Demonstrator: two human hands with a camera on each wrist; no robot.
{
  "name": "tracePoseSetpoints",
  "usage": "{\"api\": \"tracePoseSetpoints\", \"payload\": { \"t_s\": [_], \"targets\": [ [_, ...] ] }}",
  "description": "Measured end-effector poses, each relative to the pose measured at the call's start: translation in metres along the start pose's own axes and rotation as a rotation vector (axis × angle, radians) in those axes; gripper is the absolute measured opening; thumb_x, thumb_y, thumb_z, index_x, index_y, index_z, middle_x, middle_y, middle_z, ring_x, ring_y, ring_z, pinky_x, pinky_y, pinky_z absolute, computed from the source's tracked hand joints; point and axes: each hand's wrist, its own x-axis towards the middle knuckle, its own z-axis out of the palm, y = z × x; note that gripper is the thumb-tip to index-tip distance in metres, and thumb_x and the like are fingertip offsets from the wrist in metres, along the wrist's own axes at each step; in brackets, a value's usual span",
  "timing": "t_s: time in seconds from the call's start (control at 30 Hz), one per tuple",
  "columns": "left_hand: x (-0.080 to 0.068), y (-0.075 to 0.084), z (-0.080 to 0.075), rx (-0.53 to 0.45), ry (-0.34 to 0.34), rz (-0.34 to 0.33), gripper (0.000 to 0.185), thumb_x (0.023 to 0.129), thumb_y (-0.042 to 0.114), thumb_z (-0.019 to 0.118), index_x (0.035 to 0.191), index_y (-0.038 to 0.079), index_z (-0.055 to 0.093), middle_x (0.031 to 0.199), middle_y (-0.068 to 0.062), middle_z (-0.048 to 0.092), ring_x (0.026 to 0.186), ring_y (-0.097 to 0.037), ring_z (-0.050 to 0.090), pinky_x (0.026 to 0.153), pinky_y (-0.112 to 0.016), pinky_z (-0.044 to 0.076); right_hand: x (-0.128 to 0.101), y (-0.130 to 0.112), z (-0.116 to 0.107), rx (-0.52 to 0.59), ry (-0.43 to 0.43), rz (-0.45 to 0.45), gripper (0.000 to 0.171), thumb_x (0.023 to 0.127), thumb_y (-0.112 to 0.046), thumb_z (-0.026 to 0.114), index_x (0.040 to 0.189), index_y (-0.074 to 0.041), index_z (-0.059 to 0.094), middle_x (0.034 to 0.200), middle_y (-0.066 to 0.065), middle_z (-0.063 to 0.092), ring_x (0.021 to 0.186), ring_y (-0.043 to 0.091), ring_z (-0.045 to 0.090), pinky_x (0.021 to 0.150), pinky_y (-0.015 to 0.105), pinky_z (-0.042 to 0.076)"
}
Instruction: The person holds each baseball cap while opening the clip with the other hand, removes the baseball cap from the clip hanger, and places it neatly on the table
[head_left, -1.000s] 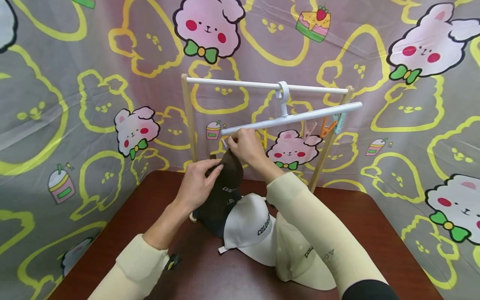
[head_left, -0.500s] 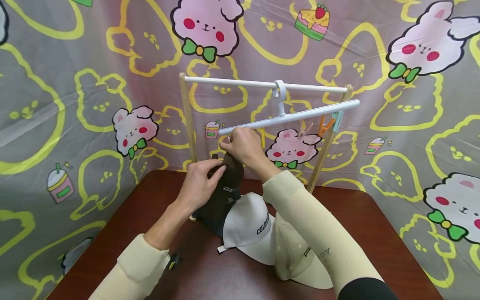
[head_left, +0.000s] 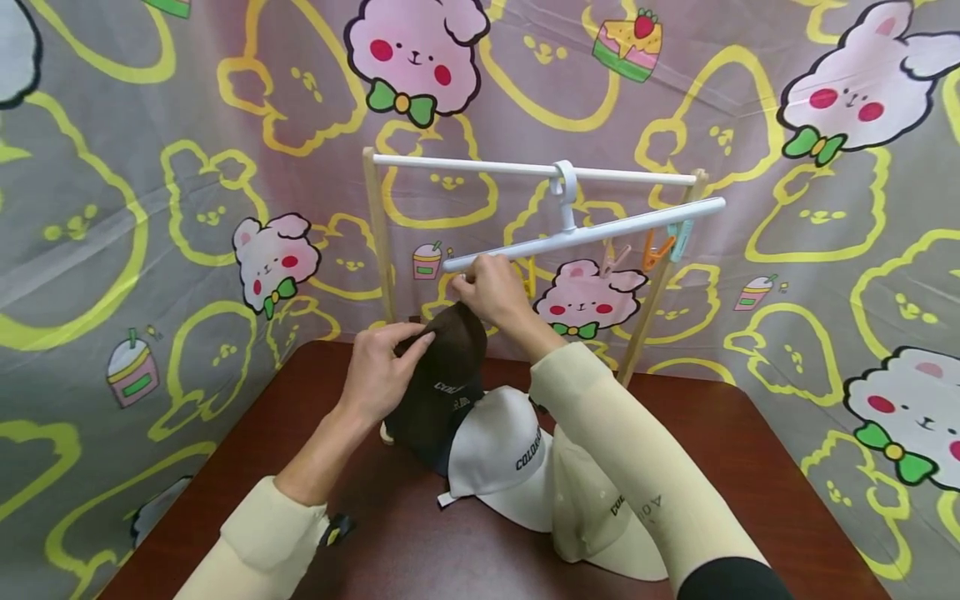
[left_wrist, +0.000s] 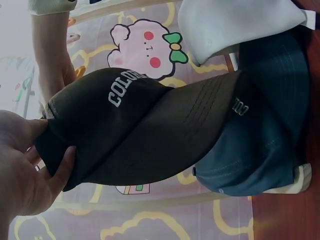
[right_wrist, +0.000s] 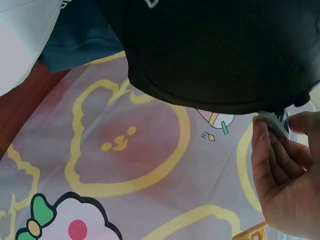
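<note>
A dark brown baseball cap (head_left: 450, 358) with white lettering hangs tilted below the low end of a pale clip hanger (head_left: 615, 231). My left hand (head_left: 377, 371) pinches the cap's rim between thumb and fingers, brim pointing down in the left wrist view. Just under the hanger bar, my right hand (head_left: 495, 293) pinches a pale grey clothespin (right_wrist: 274, 124) right at the cap's edge. Behind the brim a navy cap (left_wrist: 255, 165) shows, partly covered. Beside it on the table lie a white cap (head_left: 495, 442) and a beige cap (head_left: 581, 500), the latter partly behind the right sleeve.
The hanger hooks over the white rod (head_left: 480, 167) of a wooden-legged rack (head_left: 378, 242). Yellow (head_left: 531, 277), pink (head_left: 615, 260), orange (head_left: 657, 250) and teal (head_left: 681, 242) clothespins hang from its bar. A patterned curtain (head_left: 300, 75) surrounds the brown table (head_left: 420, 550).
My left hand has shifted a little left, drawing the dark cap's near side with it. The right hand stays by the hanger's low end. The other caps have not moved.
</note>
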Motion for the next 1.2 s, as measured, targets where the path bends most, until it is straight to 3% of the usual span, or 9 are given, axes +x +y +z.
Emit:
{"api": "tracePoseSetpoints", "payload": {
  "t_s": [0.3,0.53,0.73,0.83,0.97,1.07,1.2],
  "targets": [
    [-0.013,-0.014,-0.012,-0.033,0.032,-0.053,0.016,0.094,0.014,0.075,0.104,0.003,0.080,0.099,-0.010,0.077,0.088,-0.021,0.071,0.075,-0.041,0.057,-0.001,-0.008,0.006,0.080,0.009,0.107,0.046,0.095,-0.036,0.067,0.057,-0.011,0.061,0.048,-0.002,0.043,0.040,0.010,0.035,0.040,0.025,0.026],
    [-0.014,-0.014,-0.015,-0.042,0.017,-0.071,0.017,0.095,0.016,0.075,0.106,0.004,0.080,0.100,-0.010,0.078,0.085,-0.020,0.071,0.072,-0.040,0.056,0.007,-0.004,0.008,0.067,0.071,0.104,0.049,0.095,-0.026,0.065,0.050,-0.010,0.057,0.045,-0.004,0.040,0.039,0.008,0.031,0.039,0.025,0.023],
    [-0.021,-0.019,-0.022,-0.008,0.048,-0.099,0.017,0.094,0.017,0.076,0.104,0.005,0.081,0.099,-0.010,0.078,0.085,-0.020,0.071,0.070,-0.038,0.056,0.005,-0.004,0.012,0.101,0.054,0.112,0.053,0.096,-0.040,0.071,0.053,-0.009,0.061,0.046,-0.001,0.045,0.038,0.011,0.039,0.039,0.025,0.026],
    [-0.027,-0.024,-0.026,-0.001,0.082,-0.105,0.016,0.094,0.017,0.077,0.102,0.004,0.081,0.097,-0.009,0.078,0.083,-0.018,0.071,0.069,-0.028,0.054,0.002,-0.005,0.012,0.115,0.049,0.113,0.052,0.094,-0.045,0.072,0.060,-0.008,0.064,0.051,0.001,0.047,0.042,0.013,0.042,0.043,0.026,0.029],
    [-0.039,-0.033,-0.031,-0.048,0.140,-0.144,0.013,0.093,0.016,0.077,0.098,0.005,0.081,0.091,-0.007,0.078,0.076,-0.015,0.070,0.065,-0.015,0.049,-0.003,-0.003,0.011,0.114,0.054,0.118,0.039,0.093,-0.044,0.074,0.078,-0.008,0.077,0.066,0.000,0.066,0.055,0.013,0.057,0.051,0.027,0.043],
    [-0.049,-0.042,-0.035,-0.088,0.172,-0.201,0.012,0.094,0.015,0.076,0.097,0.005,0.081,0.085,-0.007,0.077,0.070,-0.013,0.070,0.062,-0.013,0.049,-0.007,0.003,0.008,0.118,0.048,0.115,0.034,0.093,-0.041,0.074,0.088,-0.009,0.080,0.078,0.000,0.074,0.064,0.013,0.064,0.059,0.030,0.051],
    [-0.064,-0.052,-0.043,-0.091,0.180,-0.286,0.012,0.095,0.017,0.074,0.095,0.006,0.080,0.079,-0.007,0.076,0.066,-0.009,0.070,0.062,-0.014,0.049,-0.018,0.012,0.001,0.124,0.019,0.096,0.034,0.095,-0.041,0.073,0.091,-0.008,0.081,0.079,0.001,0.074,0.066,0.013,0.065,0.062,0.032,0.053]
  ]
}}
